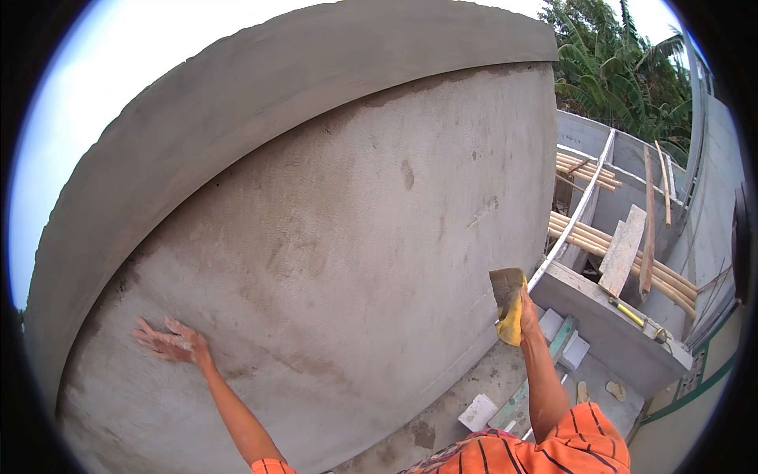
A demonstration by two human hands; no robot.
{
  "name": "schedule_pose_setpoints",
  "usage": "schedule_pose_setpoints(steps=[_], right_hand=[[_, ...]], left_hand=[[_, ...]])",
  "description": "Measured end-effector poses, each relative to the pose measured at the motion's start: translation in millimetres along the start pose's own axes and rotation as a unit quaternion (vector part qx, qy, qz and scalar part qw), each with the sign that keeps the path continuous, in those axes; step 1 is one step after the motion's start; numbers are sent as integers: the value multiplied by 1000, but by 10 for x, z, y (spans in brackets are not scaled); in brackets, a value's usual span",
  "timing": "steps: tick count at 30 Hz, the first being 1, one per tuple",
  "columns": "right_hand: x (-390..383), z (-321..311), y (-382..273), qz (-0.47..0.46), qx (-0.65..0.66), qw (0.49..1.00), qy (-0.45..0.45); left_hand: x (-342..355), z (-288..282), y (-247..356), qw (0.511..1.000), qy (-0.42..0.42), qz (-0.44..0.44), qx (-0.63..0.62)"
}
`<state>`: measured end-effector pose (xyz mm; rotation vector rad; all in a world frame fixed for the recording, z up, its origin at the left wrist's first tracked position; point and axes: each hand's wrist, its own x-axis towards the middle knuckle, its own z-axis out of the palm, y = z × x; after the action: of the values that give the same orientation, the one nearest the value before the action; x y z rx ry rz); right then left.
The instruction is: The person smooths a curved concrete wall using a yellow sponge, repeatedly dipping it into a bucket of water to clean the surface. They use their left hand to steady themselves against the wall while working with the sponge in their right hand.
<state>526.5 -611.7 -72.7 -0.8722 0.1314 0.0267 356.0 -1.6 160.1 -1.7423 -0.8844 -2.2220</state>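
Observation:
A large grey cement-rendered wall [379, 221] fills the middle of the head view, with darker damp patches and faint scrape marks. A smooth raised band [316, 71] curves along its top. My left hand [170, 341], dusted with cement, is at the wall's lower left with its fingers spread and nothing in it; whether the palm touches the surface I cannot tell. At the wall's lower right, my right hand [530, 316] grips a yellow sponge-like pad [511, 320] with a grey, stained face. My fingers are partly hidden behind it.
Below my right arm are a greenish plank [517, 404], pale blocks [478, 412] and sandals [616, 390]. Bamboo poles [592, 237] and boards [624, 249] lie beyond a low wall [608, 324], which carries a yellow-handled tool [628, 313]. A white pole [580, 209] slants nearby.

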Motion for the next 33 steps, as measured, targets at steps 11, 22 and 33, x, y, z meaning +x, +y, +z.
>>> schedule_pose_setpoints(steps=[11,22,33], right_hand=[[369,-421,-67,14,43,998,47],[814,-897,16,-6,68,991,116],[1213,-1457,92,100,161,982,8]], left_hand=[[-16,47,-137,999,21,29,13],[-16,-16,-171,998,-18,15,50],[-405,134,1707,993,-25,86,-75]])
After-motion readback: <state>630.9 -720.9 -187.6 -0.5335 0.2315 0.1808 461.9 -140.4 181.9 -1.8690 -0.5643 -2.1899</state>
